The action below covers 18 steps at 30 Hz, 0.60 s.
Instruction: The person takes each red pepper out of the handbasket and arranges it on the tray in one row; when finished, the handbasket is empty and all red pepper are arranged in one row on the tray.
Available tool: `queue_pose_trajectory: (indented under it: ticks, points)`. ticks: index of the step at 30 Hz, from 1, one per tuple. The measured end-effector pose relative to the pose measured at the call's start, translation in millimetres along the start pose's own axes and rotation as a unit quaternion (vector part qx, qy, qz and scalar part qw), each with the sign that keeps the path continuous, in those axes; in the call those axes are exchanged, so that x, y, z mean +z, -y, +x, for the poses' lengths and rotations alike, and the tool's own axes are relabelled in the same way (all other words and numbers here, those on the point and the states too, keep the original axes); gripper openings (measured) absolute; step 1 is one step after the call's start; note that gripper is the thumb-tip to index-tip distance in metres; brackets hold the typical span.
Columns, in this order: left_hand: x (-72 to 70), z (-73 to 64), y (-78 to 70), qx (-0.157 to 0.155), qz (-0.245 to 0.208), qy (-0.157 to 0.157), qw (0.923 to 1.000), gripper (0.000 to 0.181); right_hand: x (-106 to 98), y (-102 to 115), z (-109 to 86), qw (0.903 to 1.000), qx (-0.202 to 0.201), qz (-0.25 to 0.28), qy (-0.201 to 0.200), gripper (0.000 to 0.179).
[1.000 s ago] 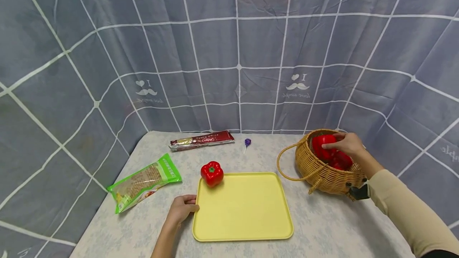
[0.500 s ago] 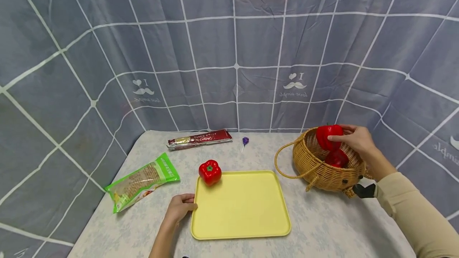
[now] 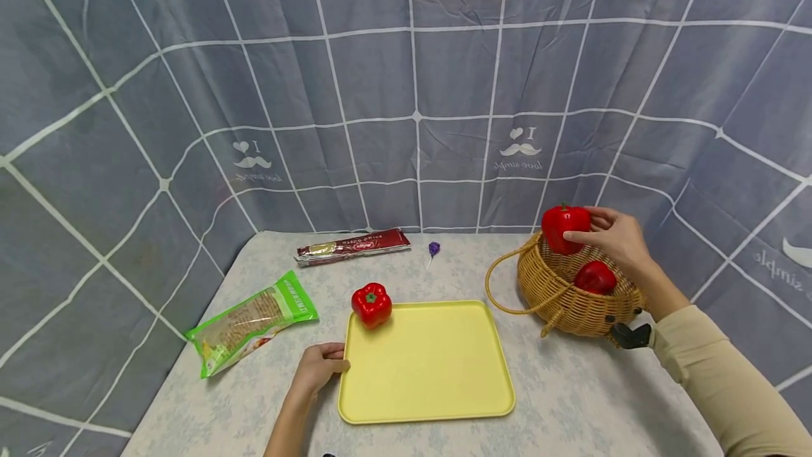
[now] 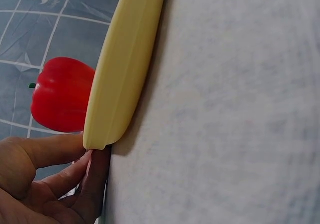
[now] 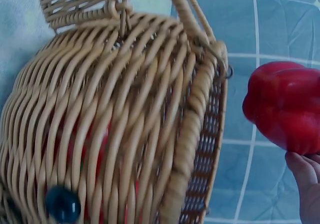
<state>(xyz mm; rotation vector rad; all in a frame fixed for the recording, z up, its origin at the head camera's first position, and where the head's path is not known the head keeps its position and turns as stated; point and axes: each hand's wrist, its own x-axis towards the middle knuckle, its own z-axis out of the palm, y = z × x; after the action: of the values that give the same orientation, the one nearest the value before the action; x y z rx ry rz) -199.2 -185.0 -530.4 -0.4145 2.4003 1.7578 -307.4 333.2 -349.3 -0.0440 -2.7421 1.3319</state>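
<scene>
My right hand (image 3: 617,238) grips a red bell pepper (image 3: 564,227) just above the mouth of the wicker basket (image 3: 574,312). In the right wrist view the held pepper (image 5: 287,107) hangs beyond the basket's rim (image 5: 192,119), with fingertips against its underside. Another red pepper (image 3: 595,278) lies inside the basket. My left hand (image 3: 315,370) pinches the left edge of the yellow tray (image 3: 428,365); in the left wrist view the thumb is above the tray's rim (image 4: 107,109) and fingers are below. One red bell pepper (image 3: 371,305) sits in the tray's far left corner.
Left of the tray lies a green-edged clear food packet (image 3: 254,323). Toward the back are a dark red long packet (image 3: 353,246) and a purple lollipop (image 3: 434,250). The basket's handle (image 3: 501,295) sticks out toward the tray. A patterned curtain (image 3: 412,90) stands behind.
My right hand has lifted the bell pepper up out of the basket and shifted it slightly left. The left hand stays at the tray's edge.
</scene>
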Motion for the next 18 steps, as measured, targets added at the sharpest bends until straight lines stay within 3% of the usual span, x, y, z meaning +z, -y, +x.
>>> queue_pose_trajectory:
  ticks: [10, 18]
  points:
    - [0.5, -4.6, -1.3, -0.005, 0.001, 0.002, 1.0000, 0.042, 39, 18, -6.1, 0.9977, -0.030, 0.054, 0.028, 0.088]
    - [0.2, -0.7, -0.1, -0.001, 0.000, -0.002, 1.0000, 0.042, 79, 34, -6.4, 0.9909, -0.062, 0.106, 0.056, 0.081]
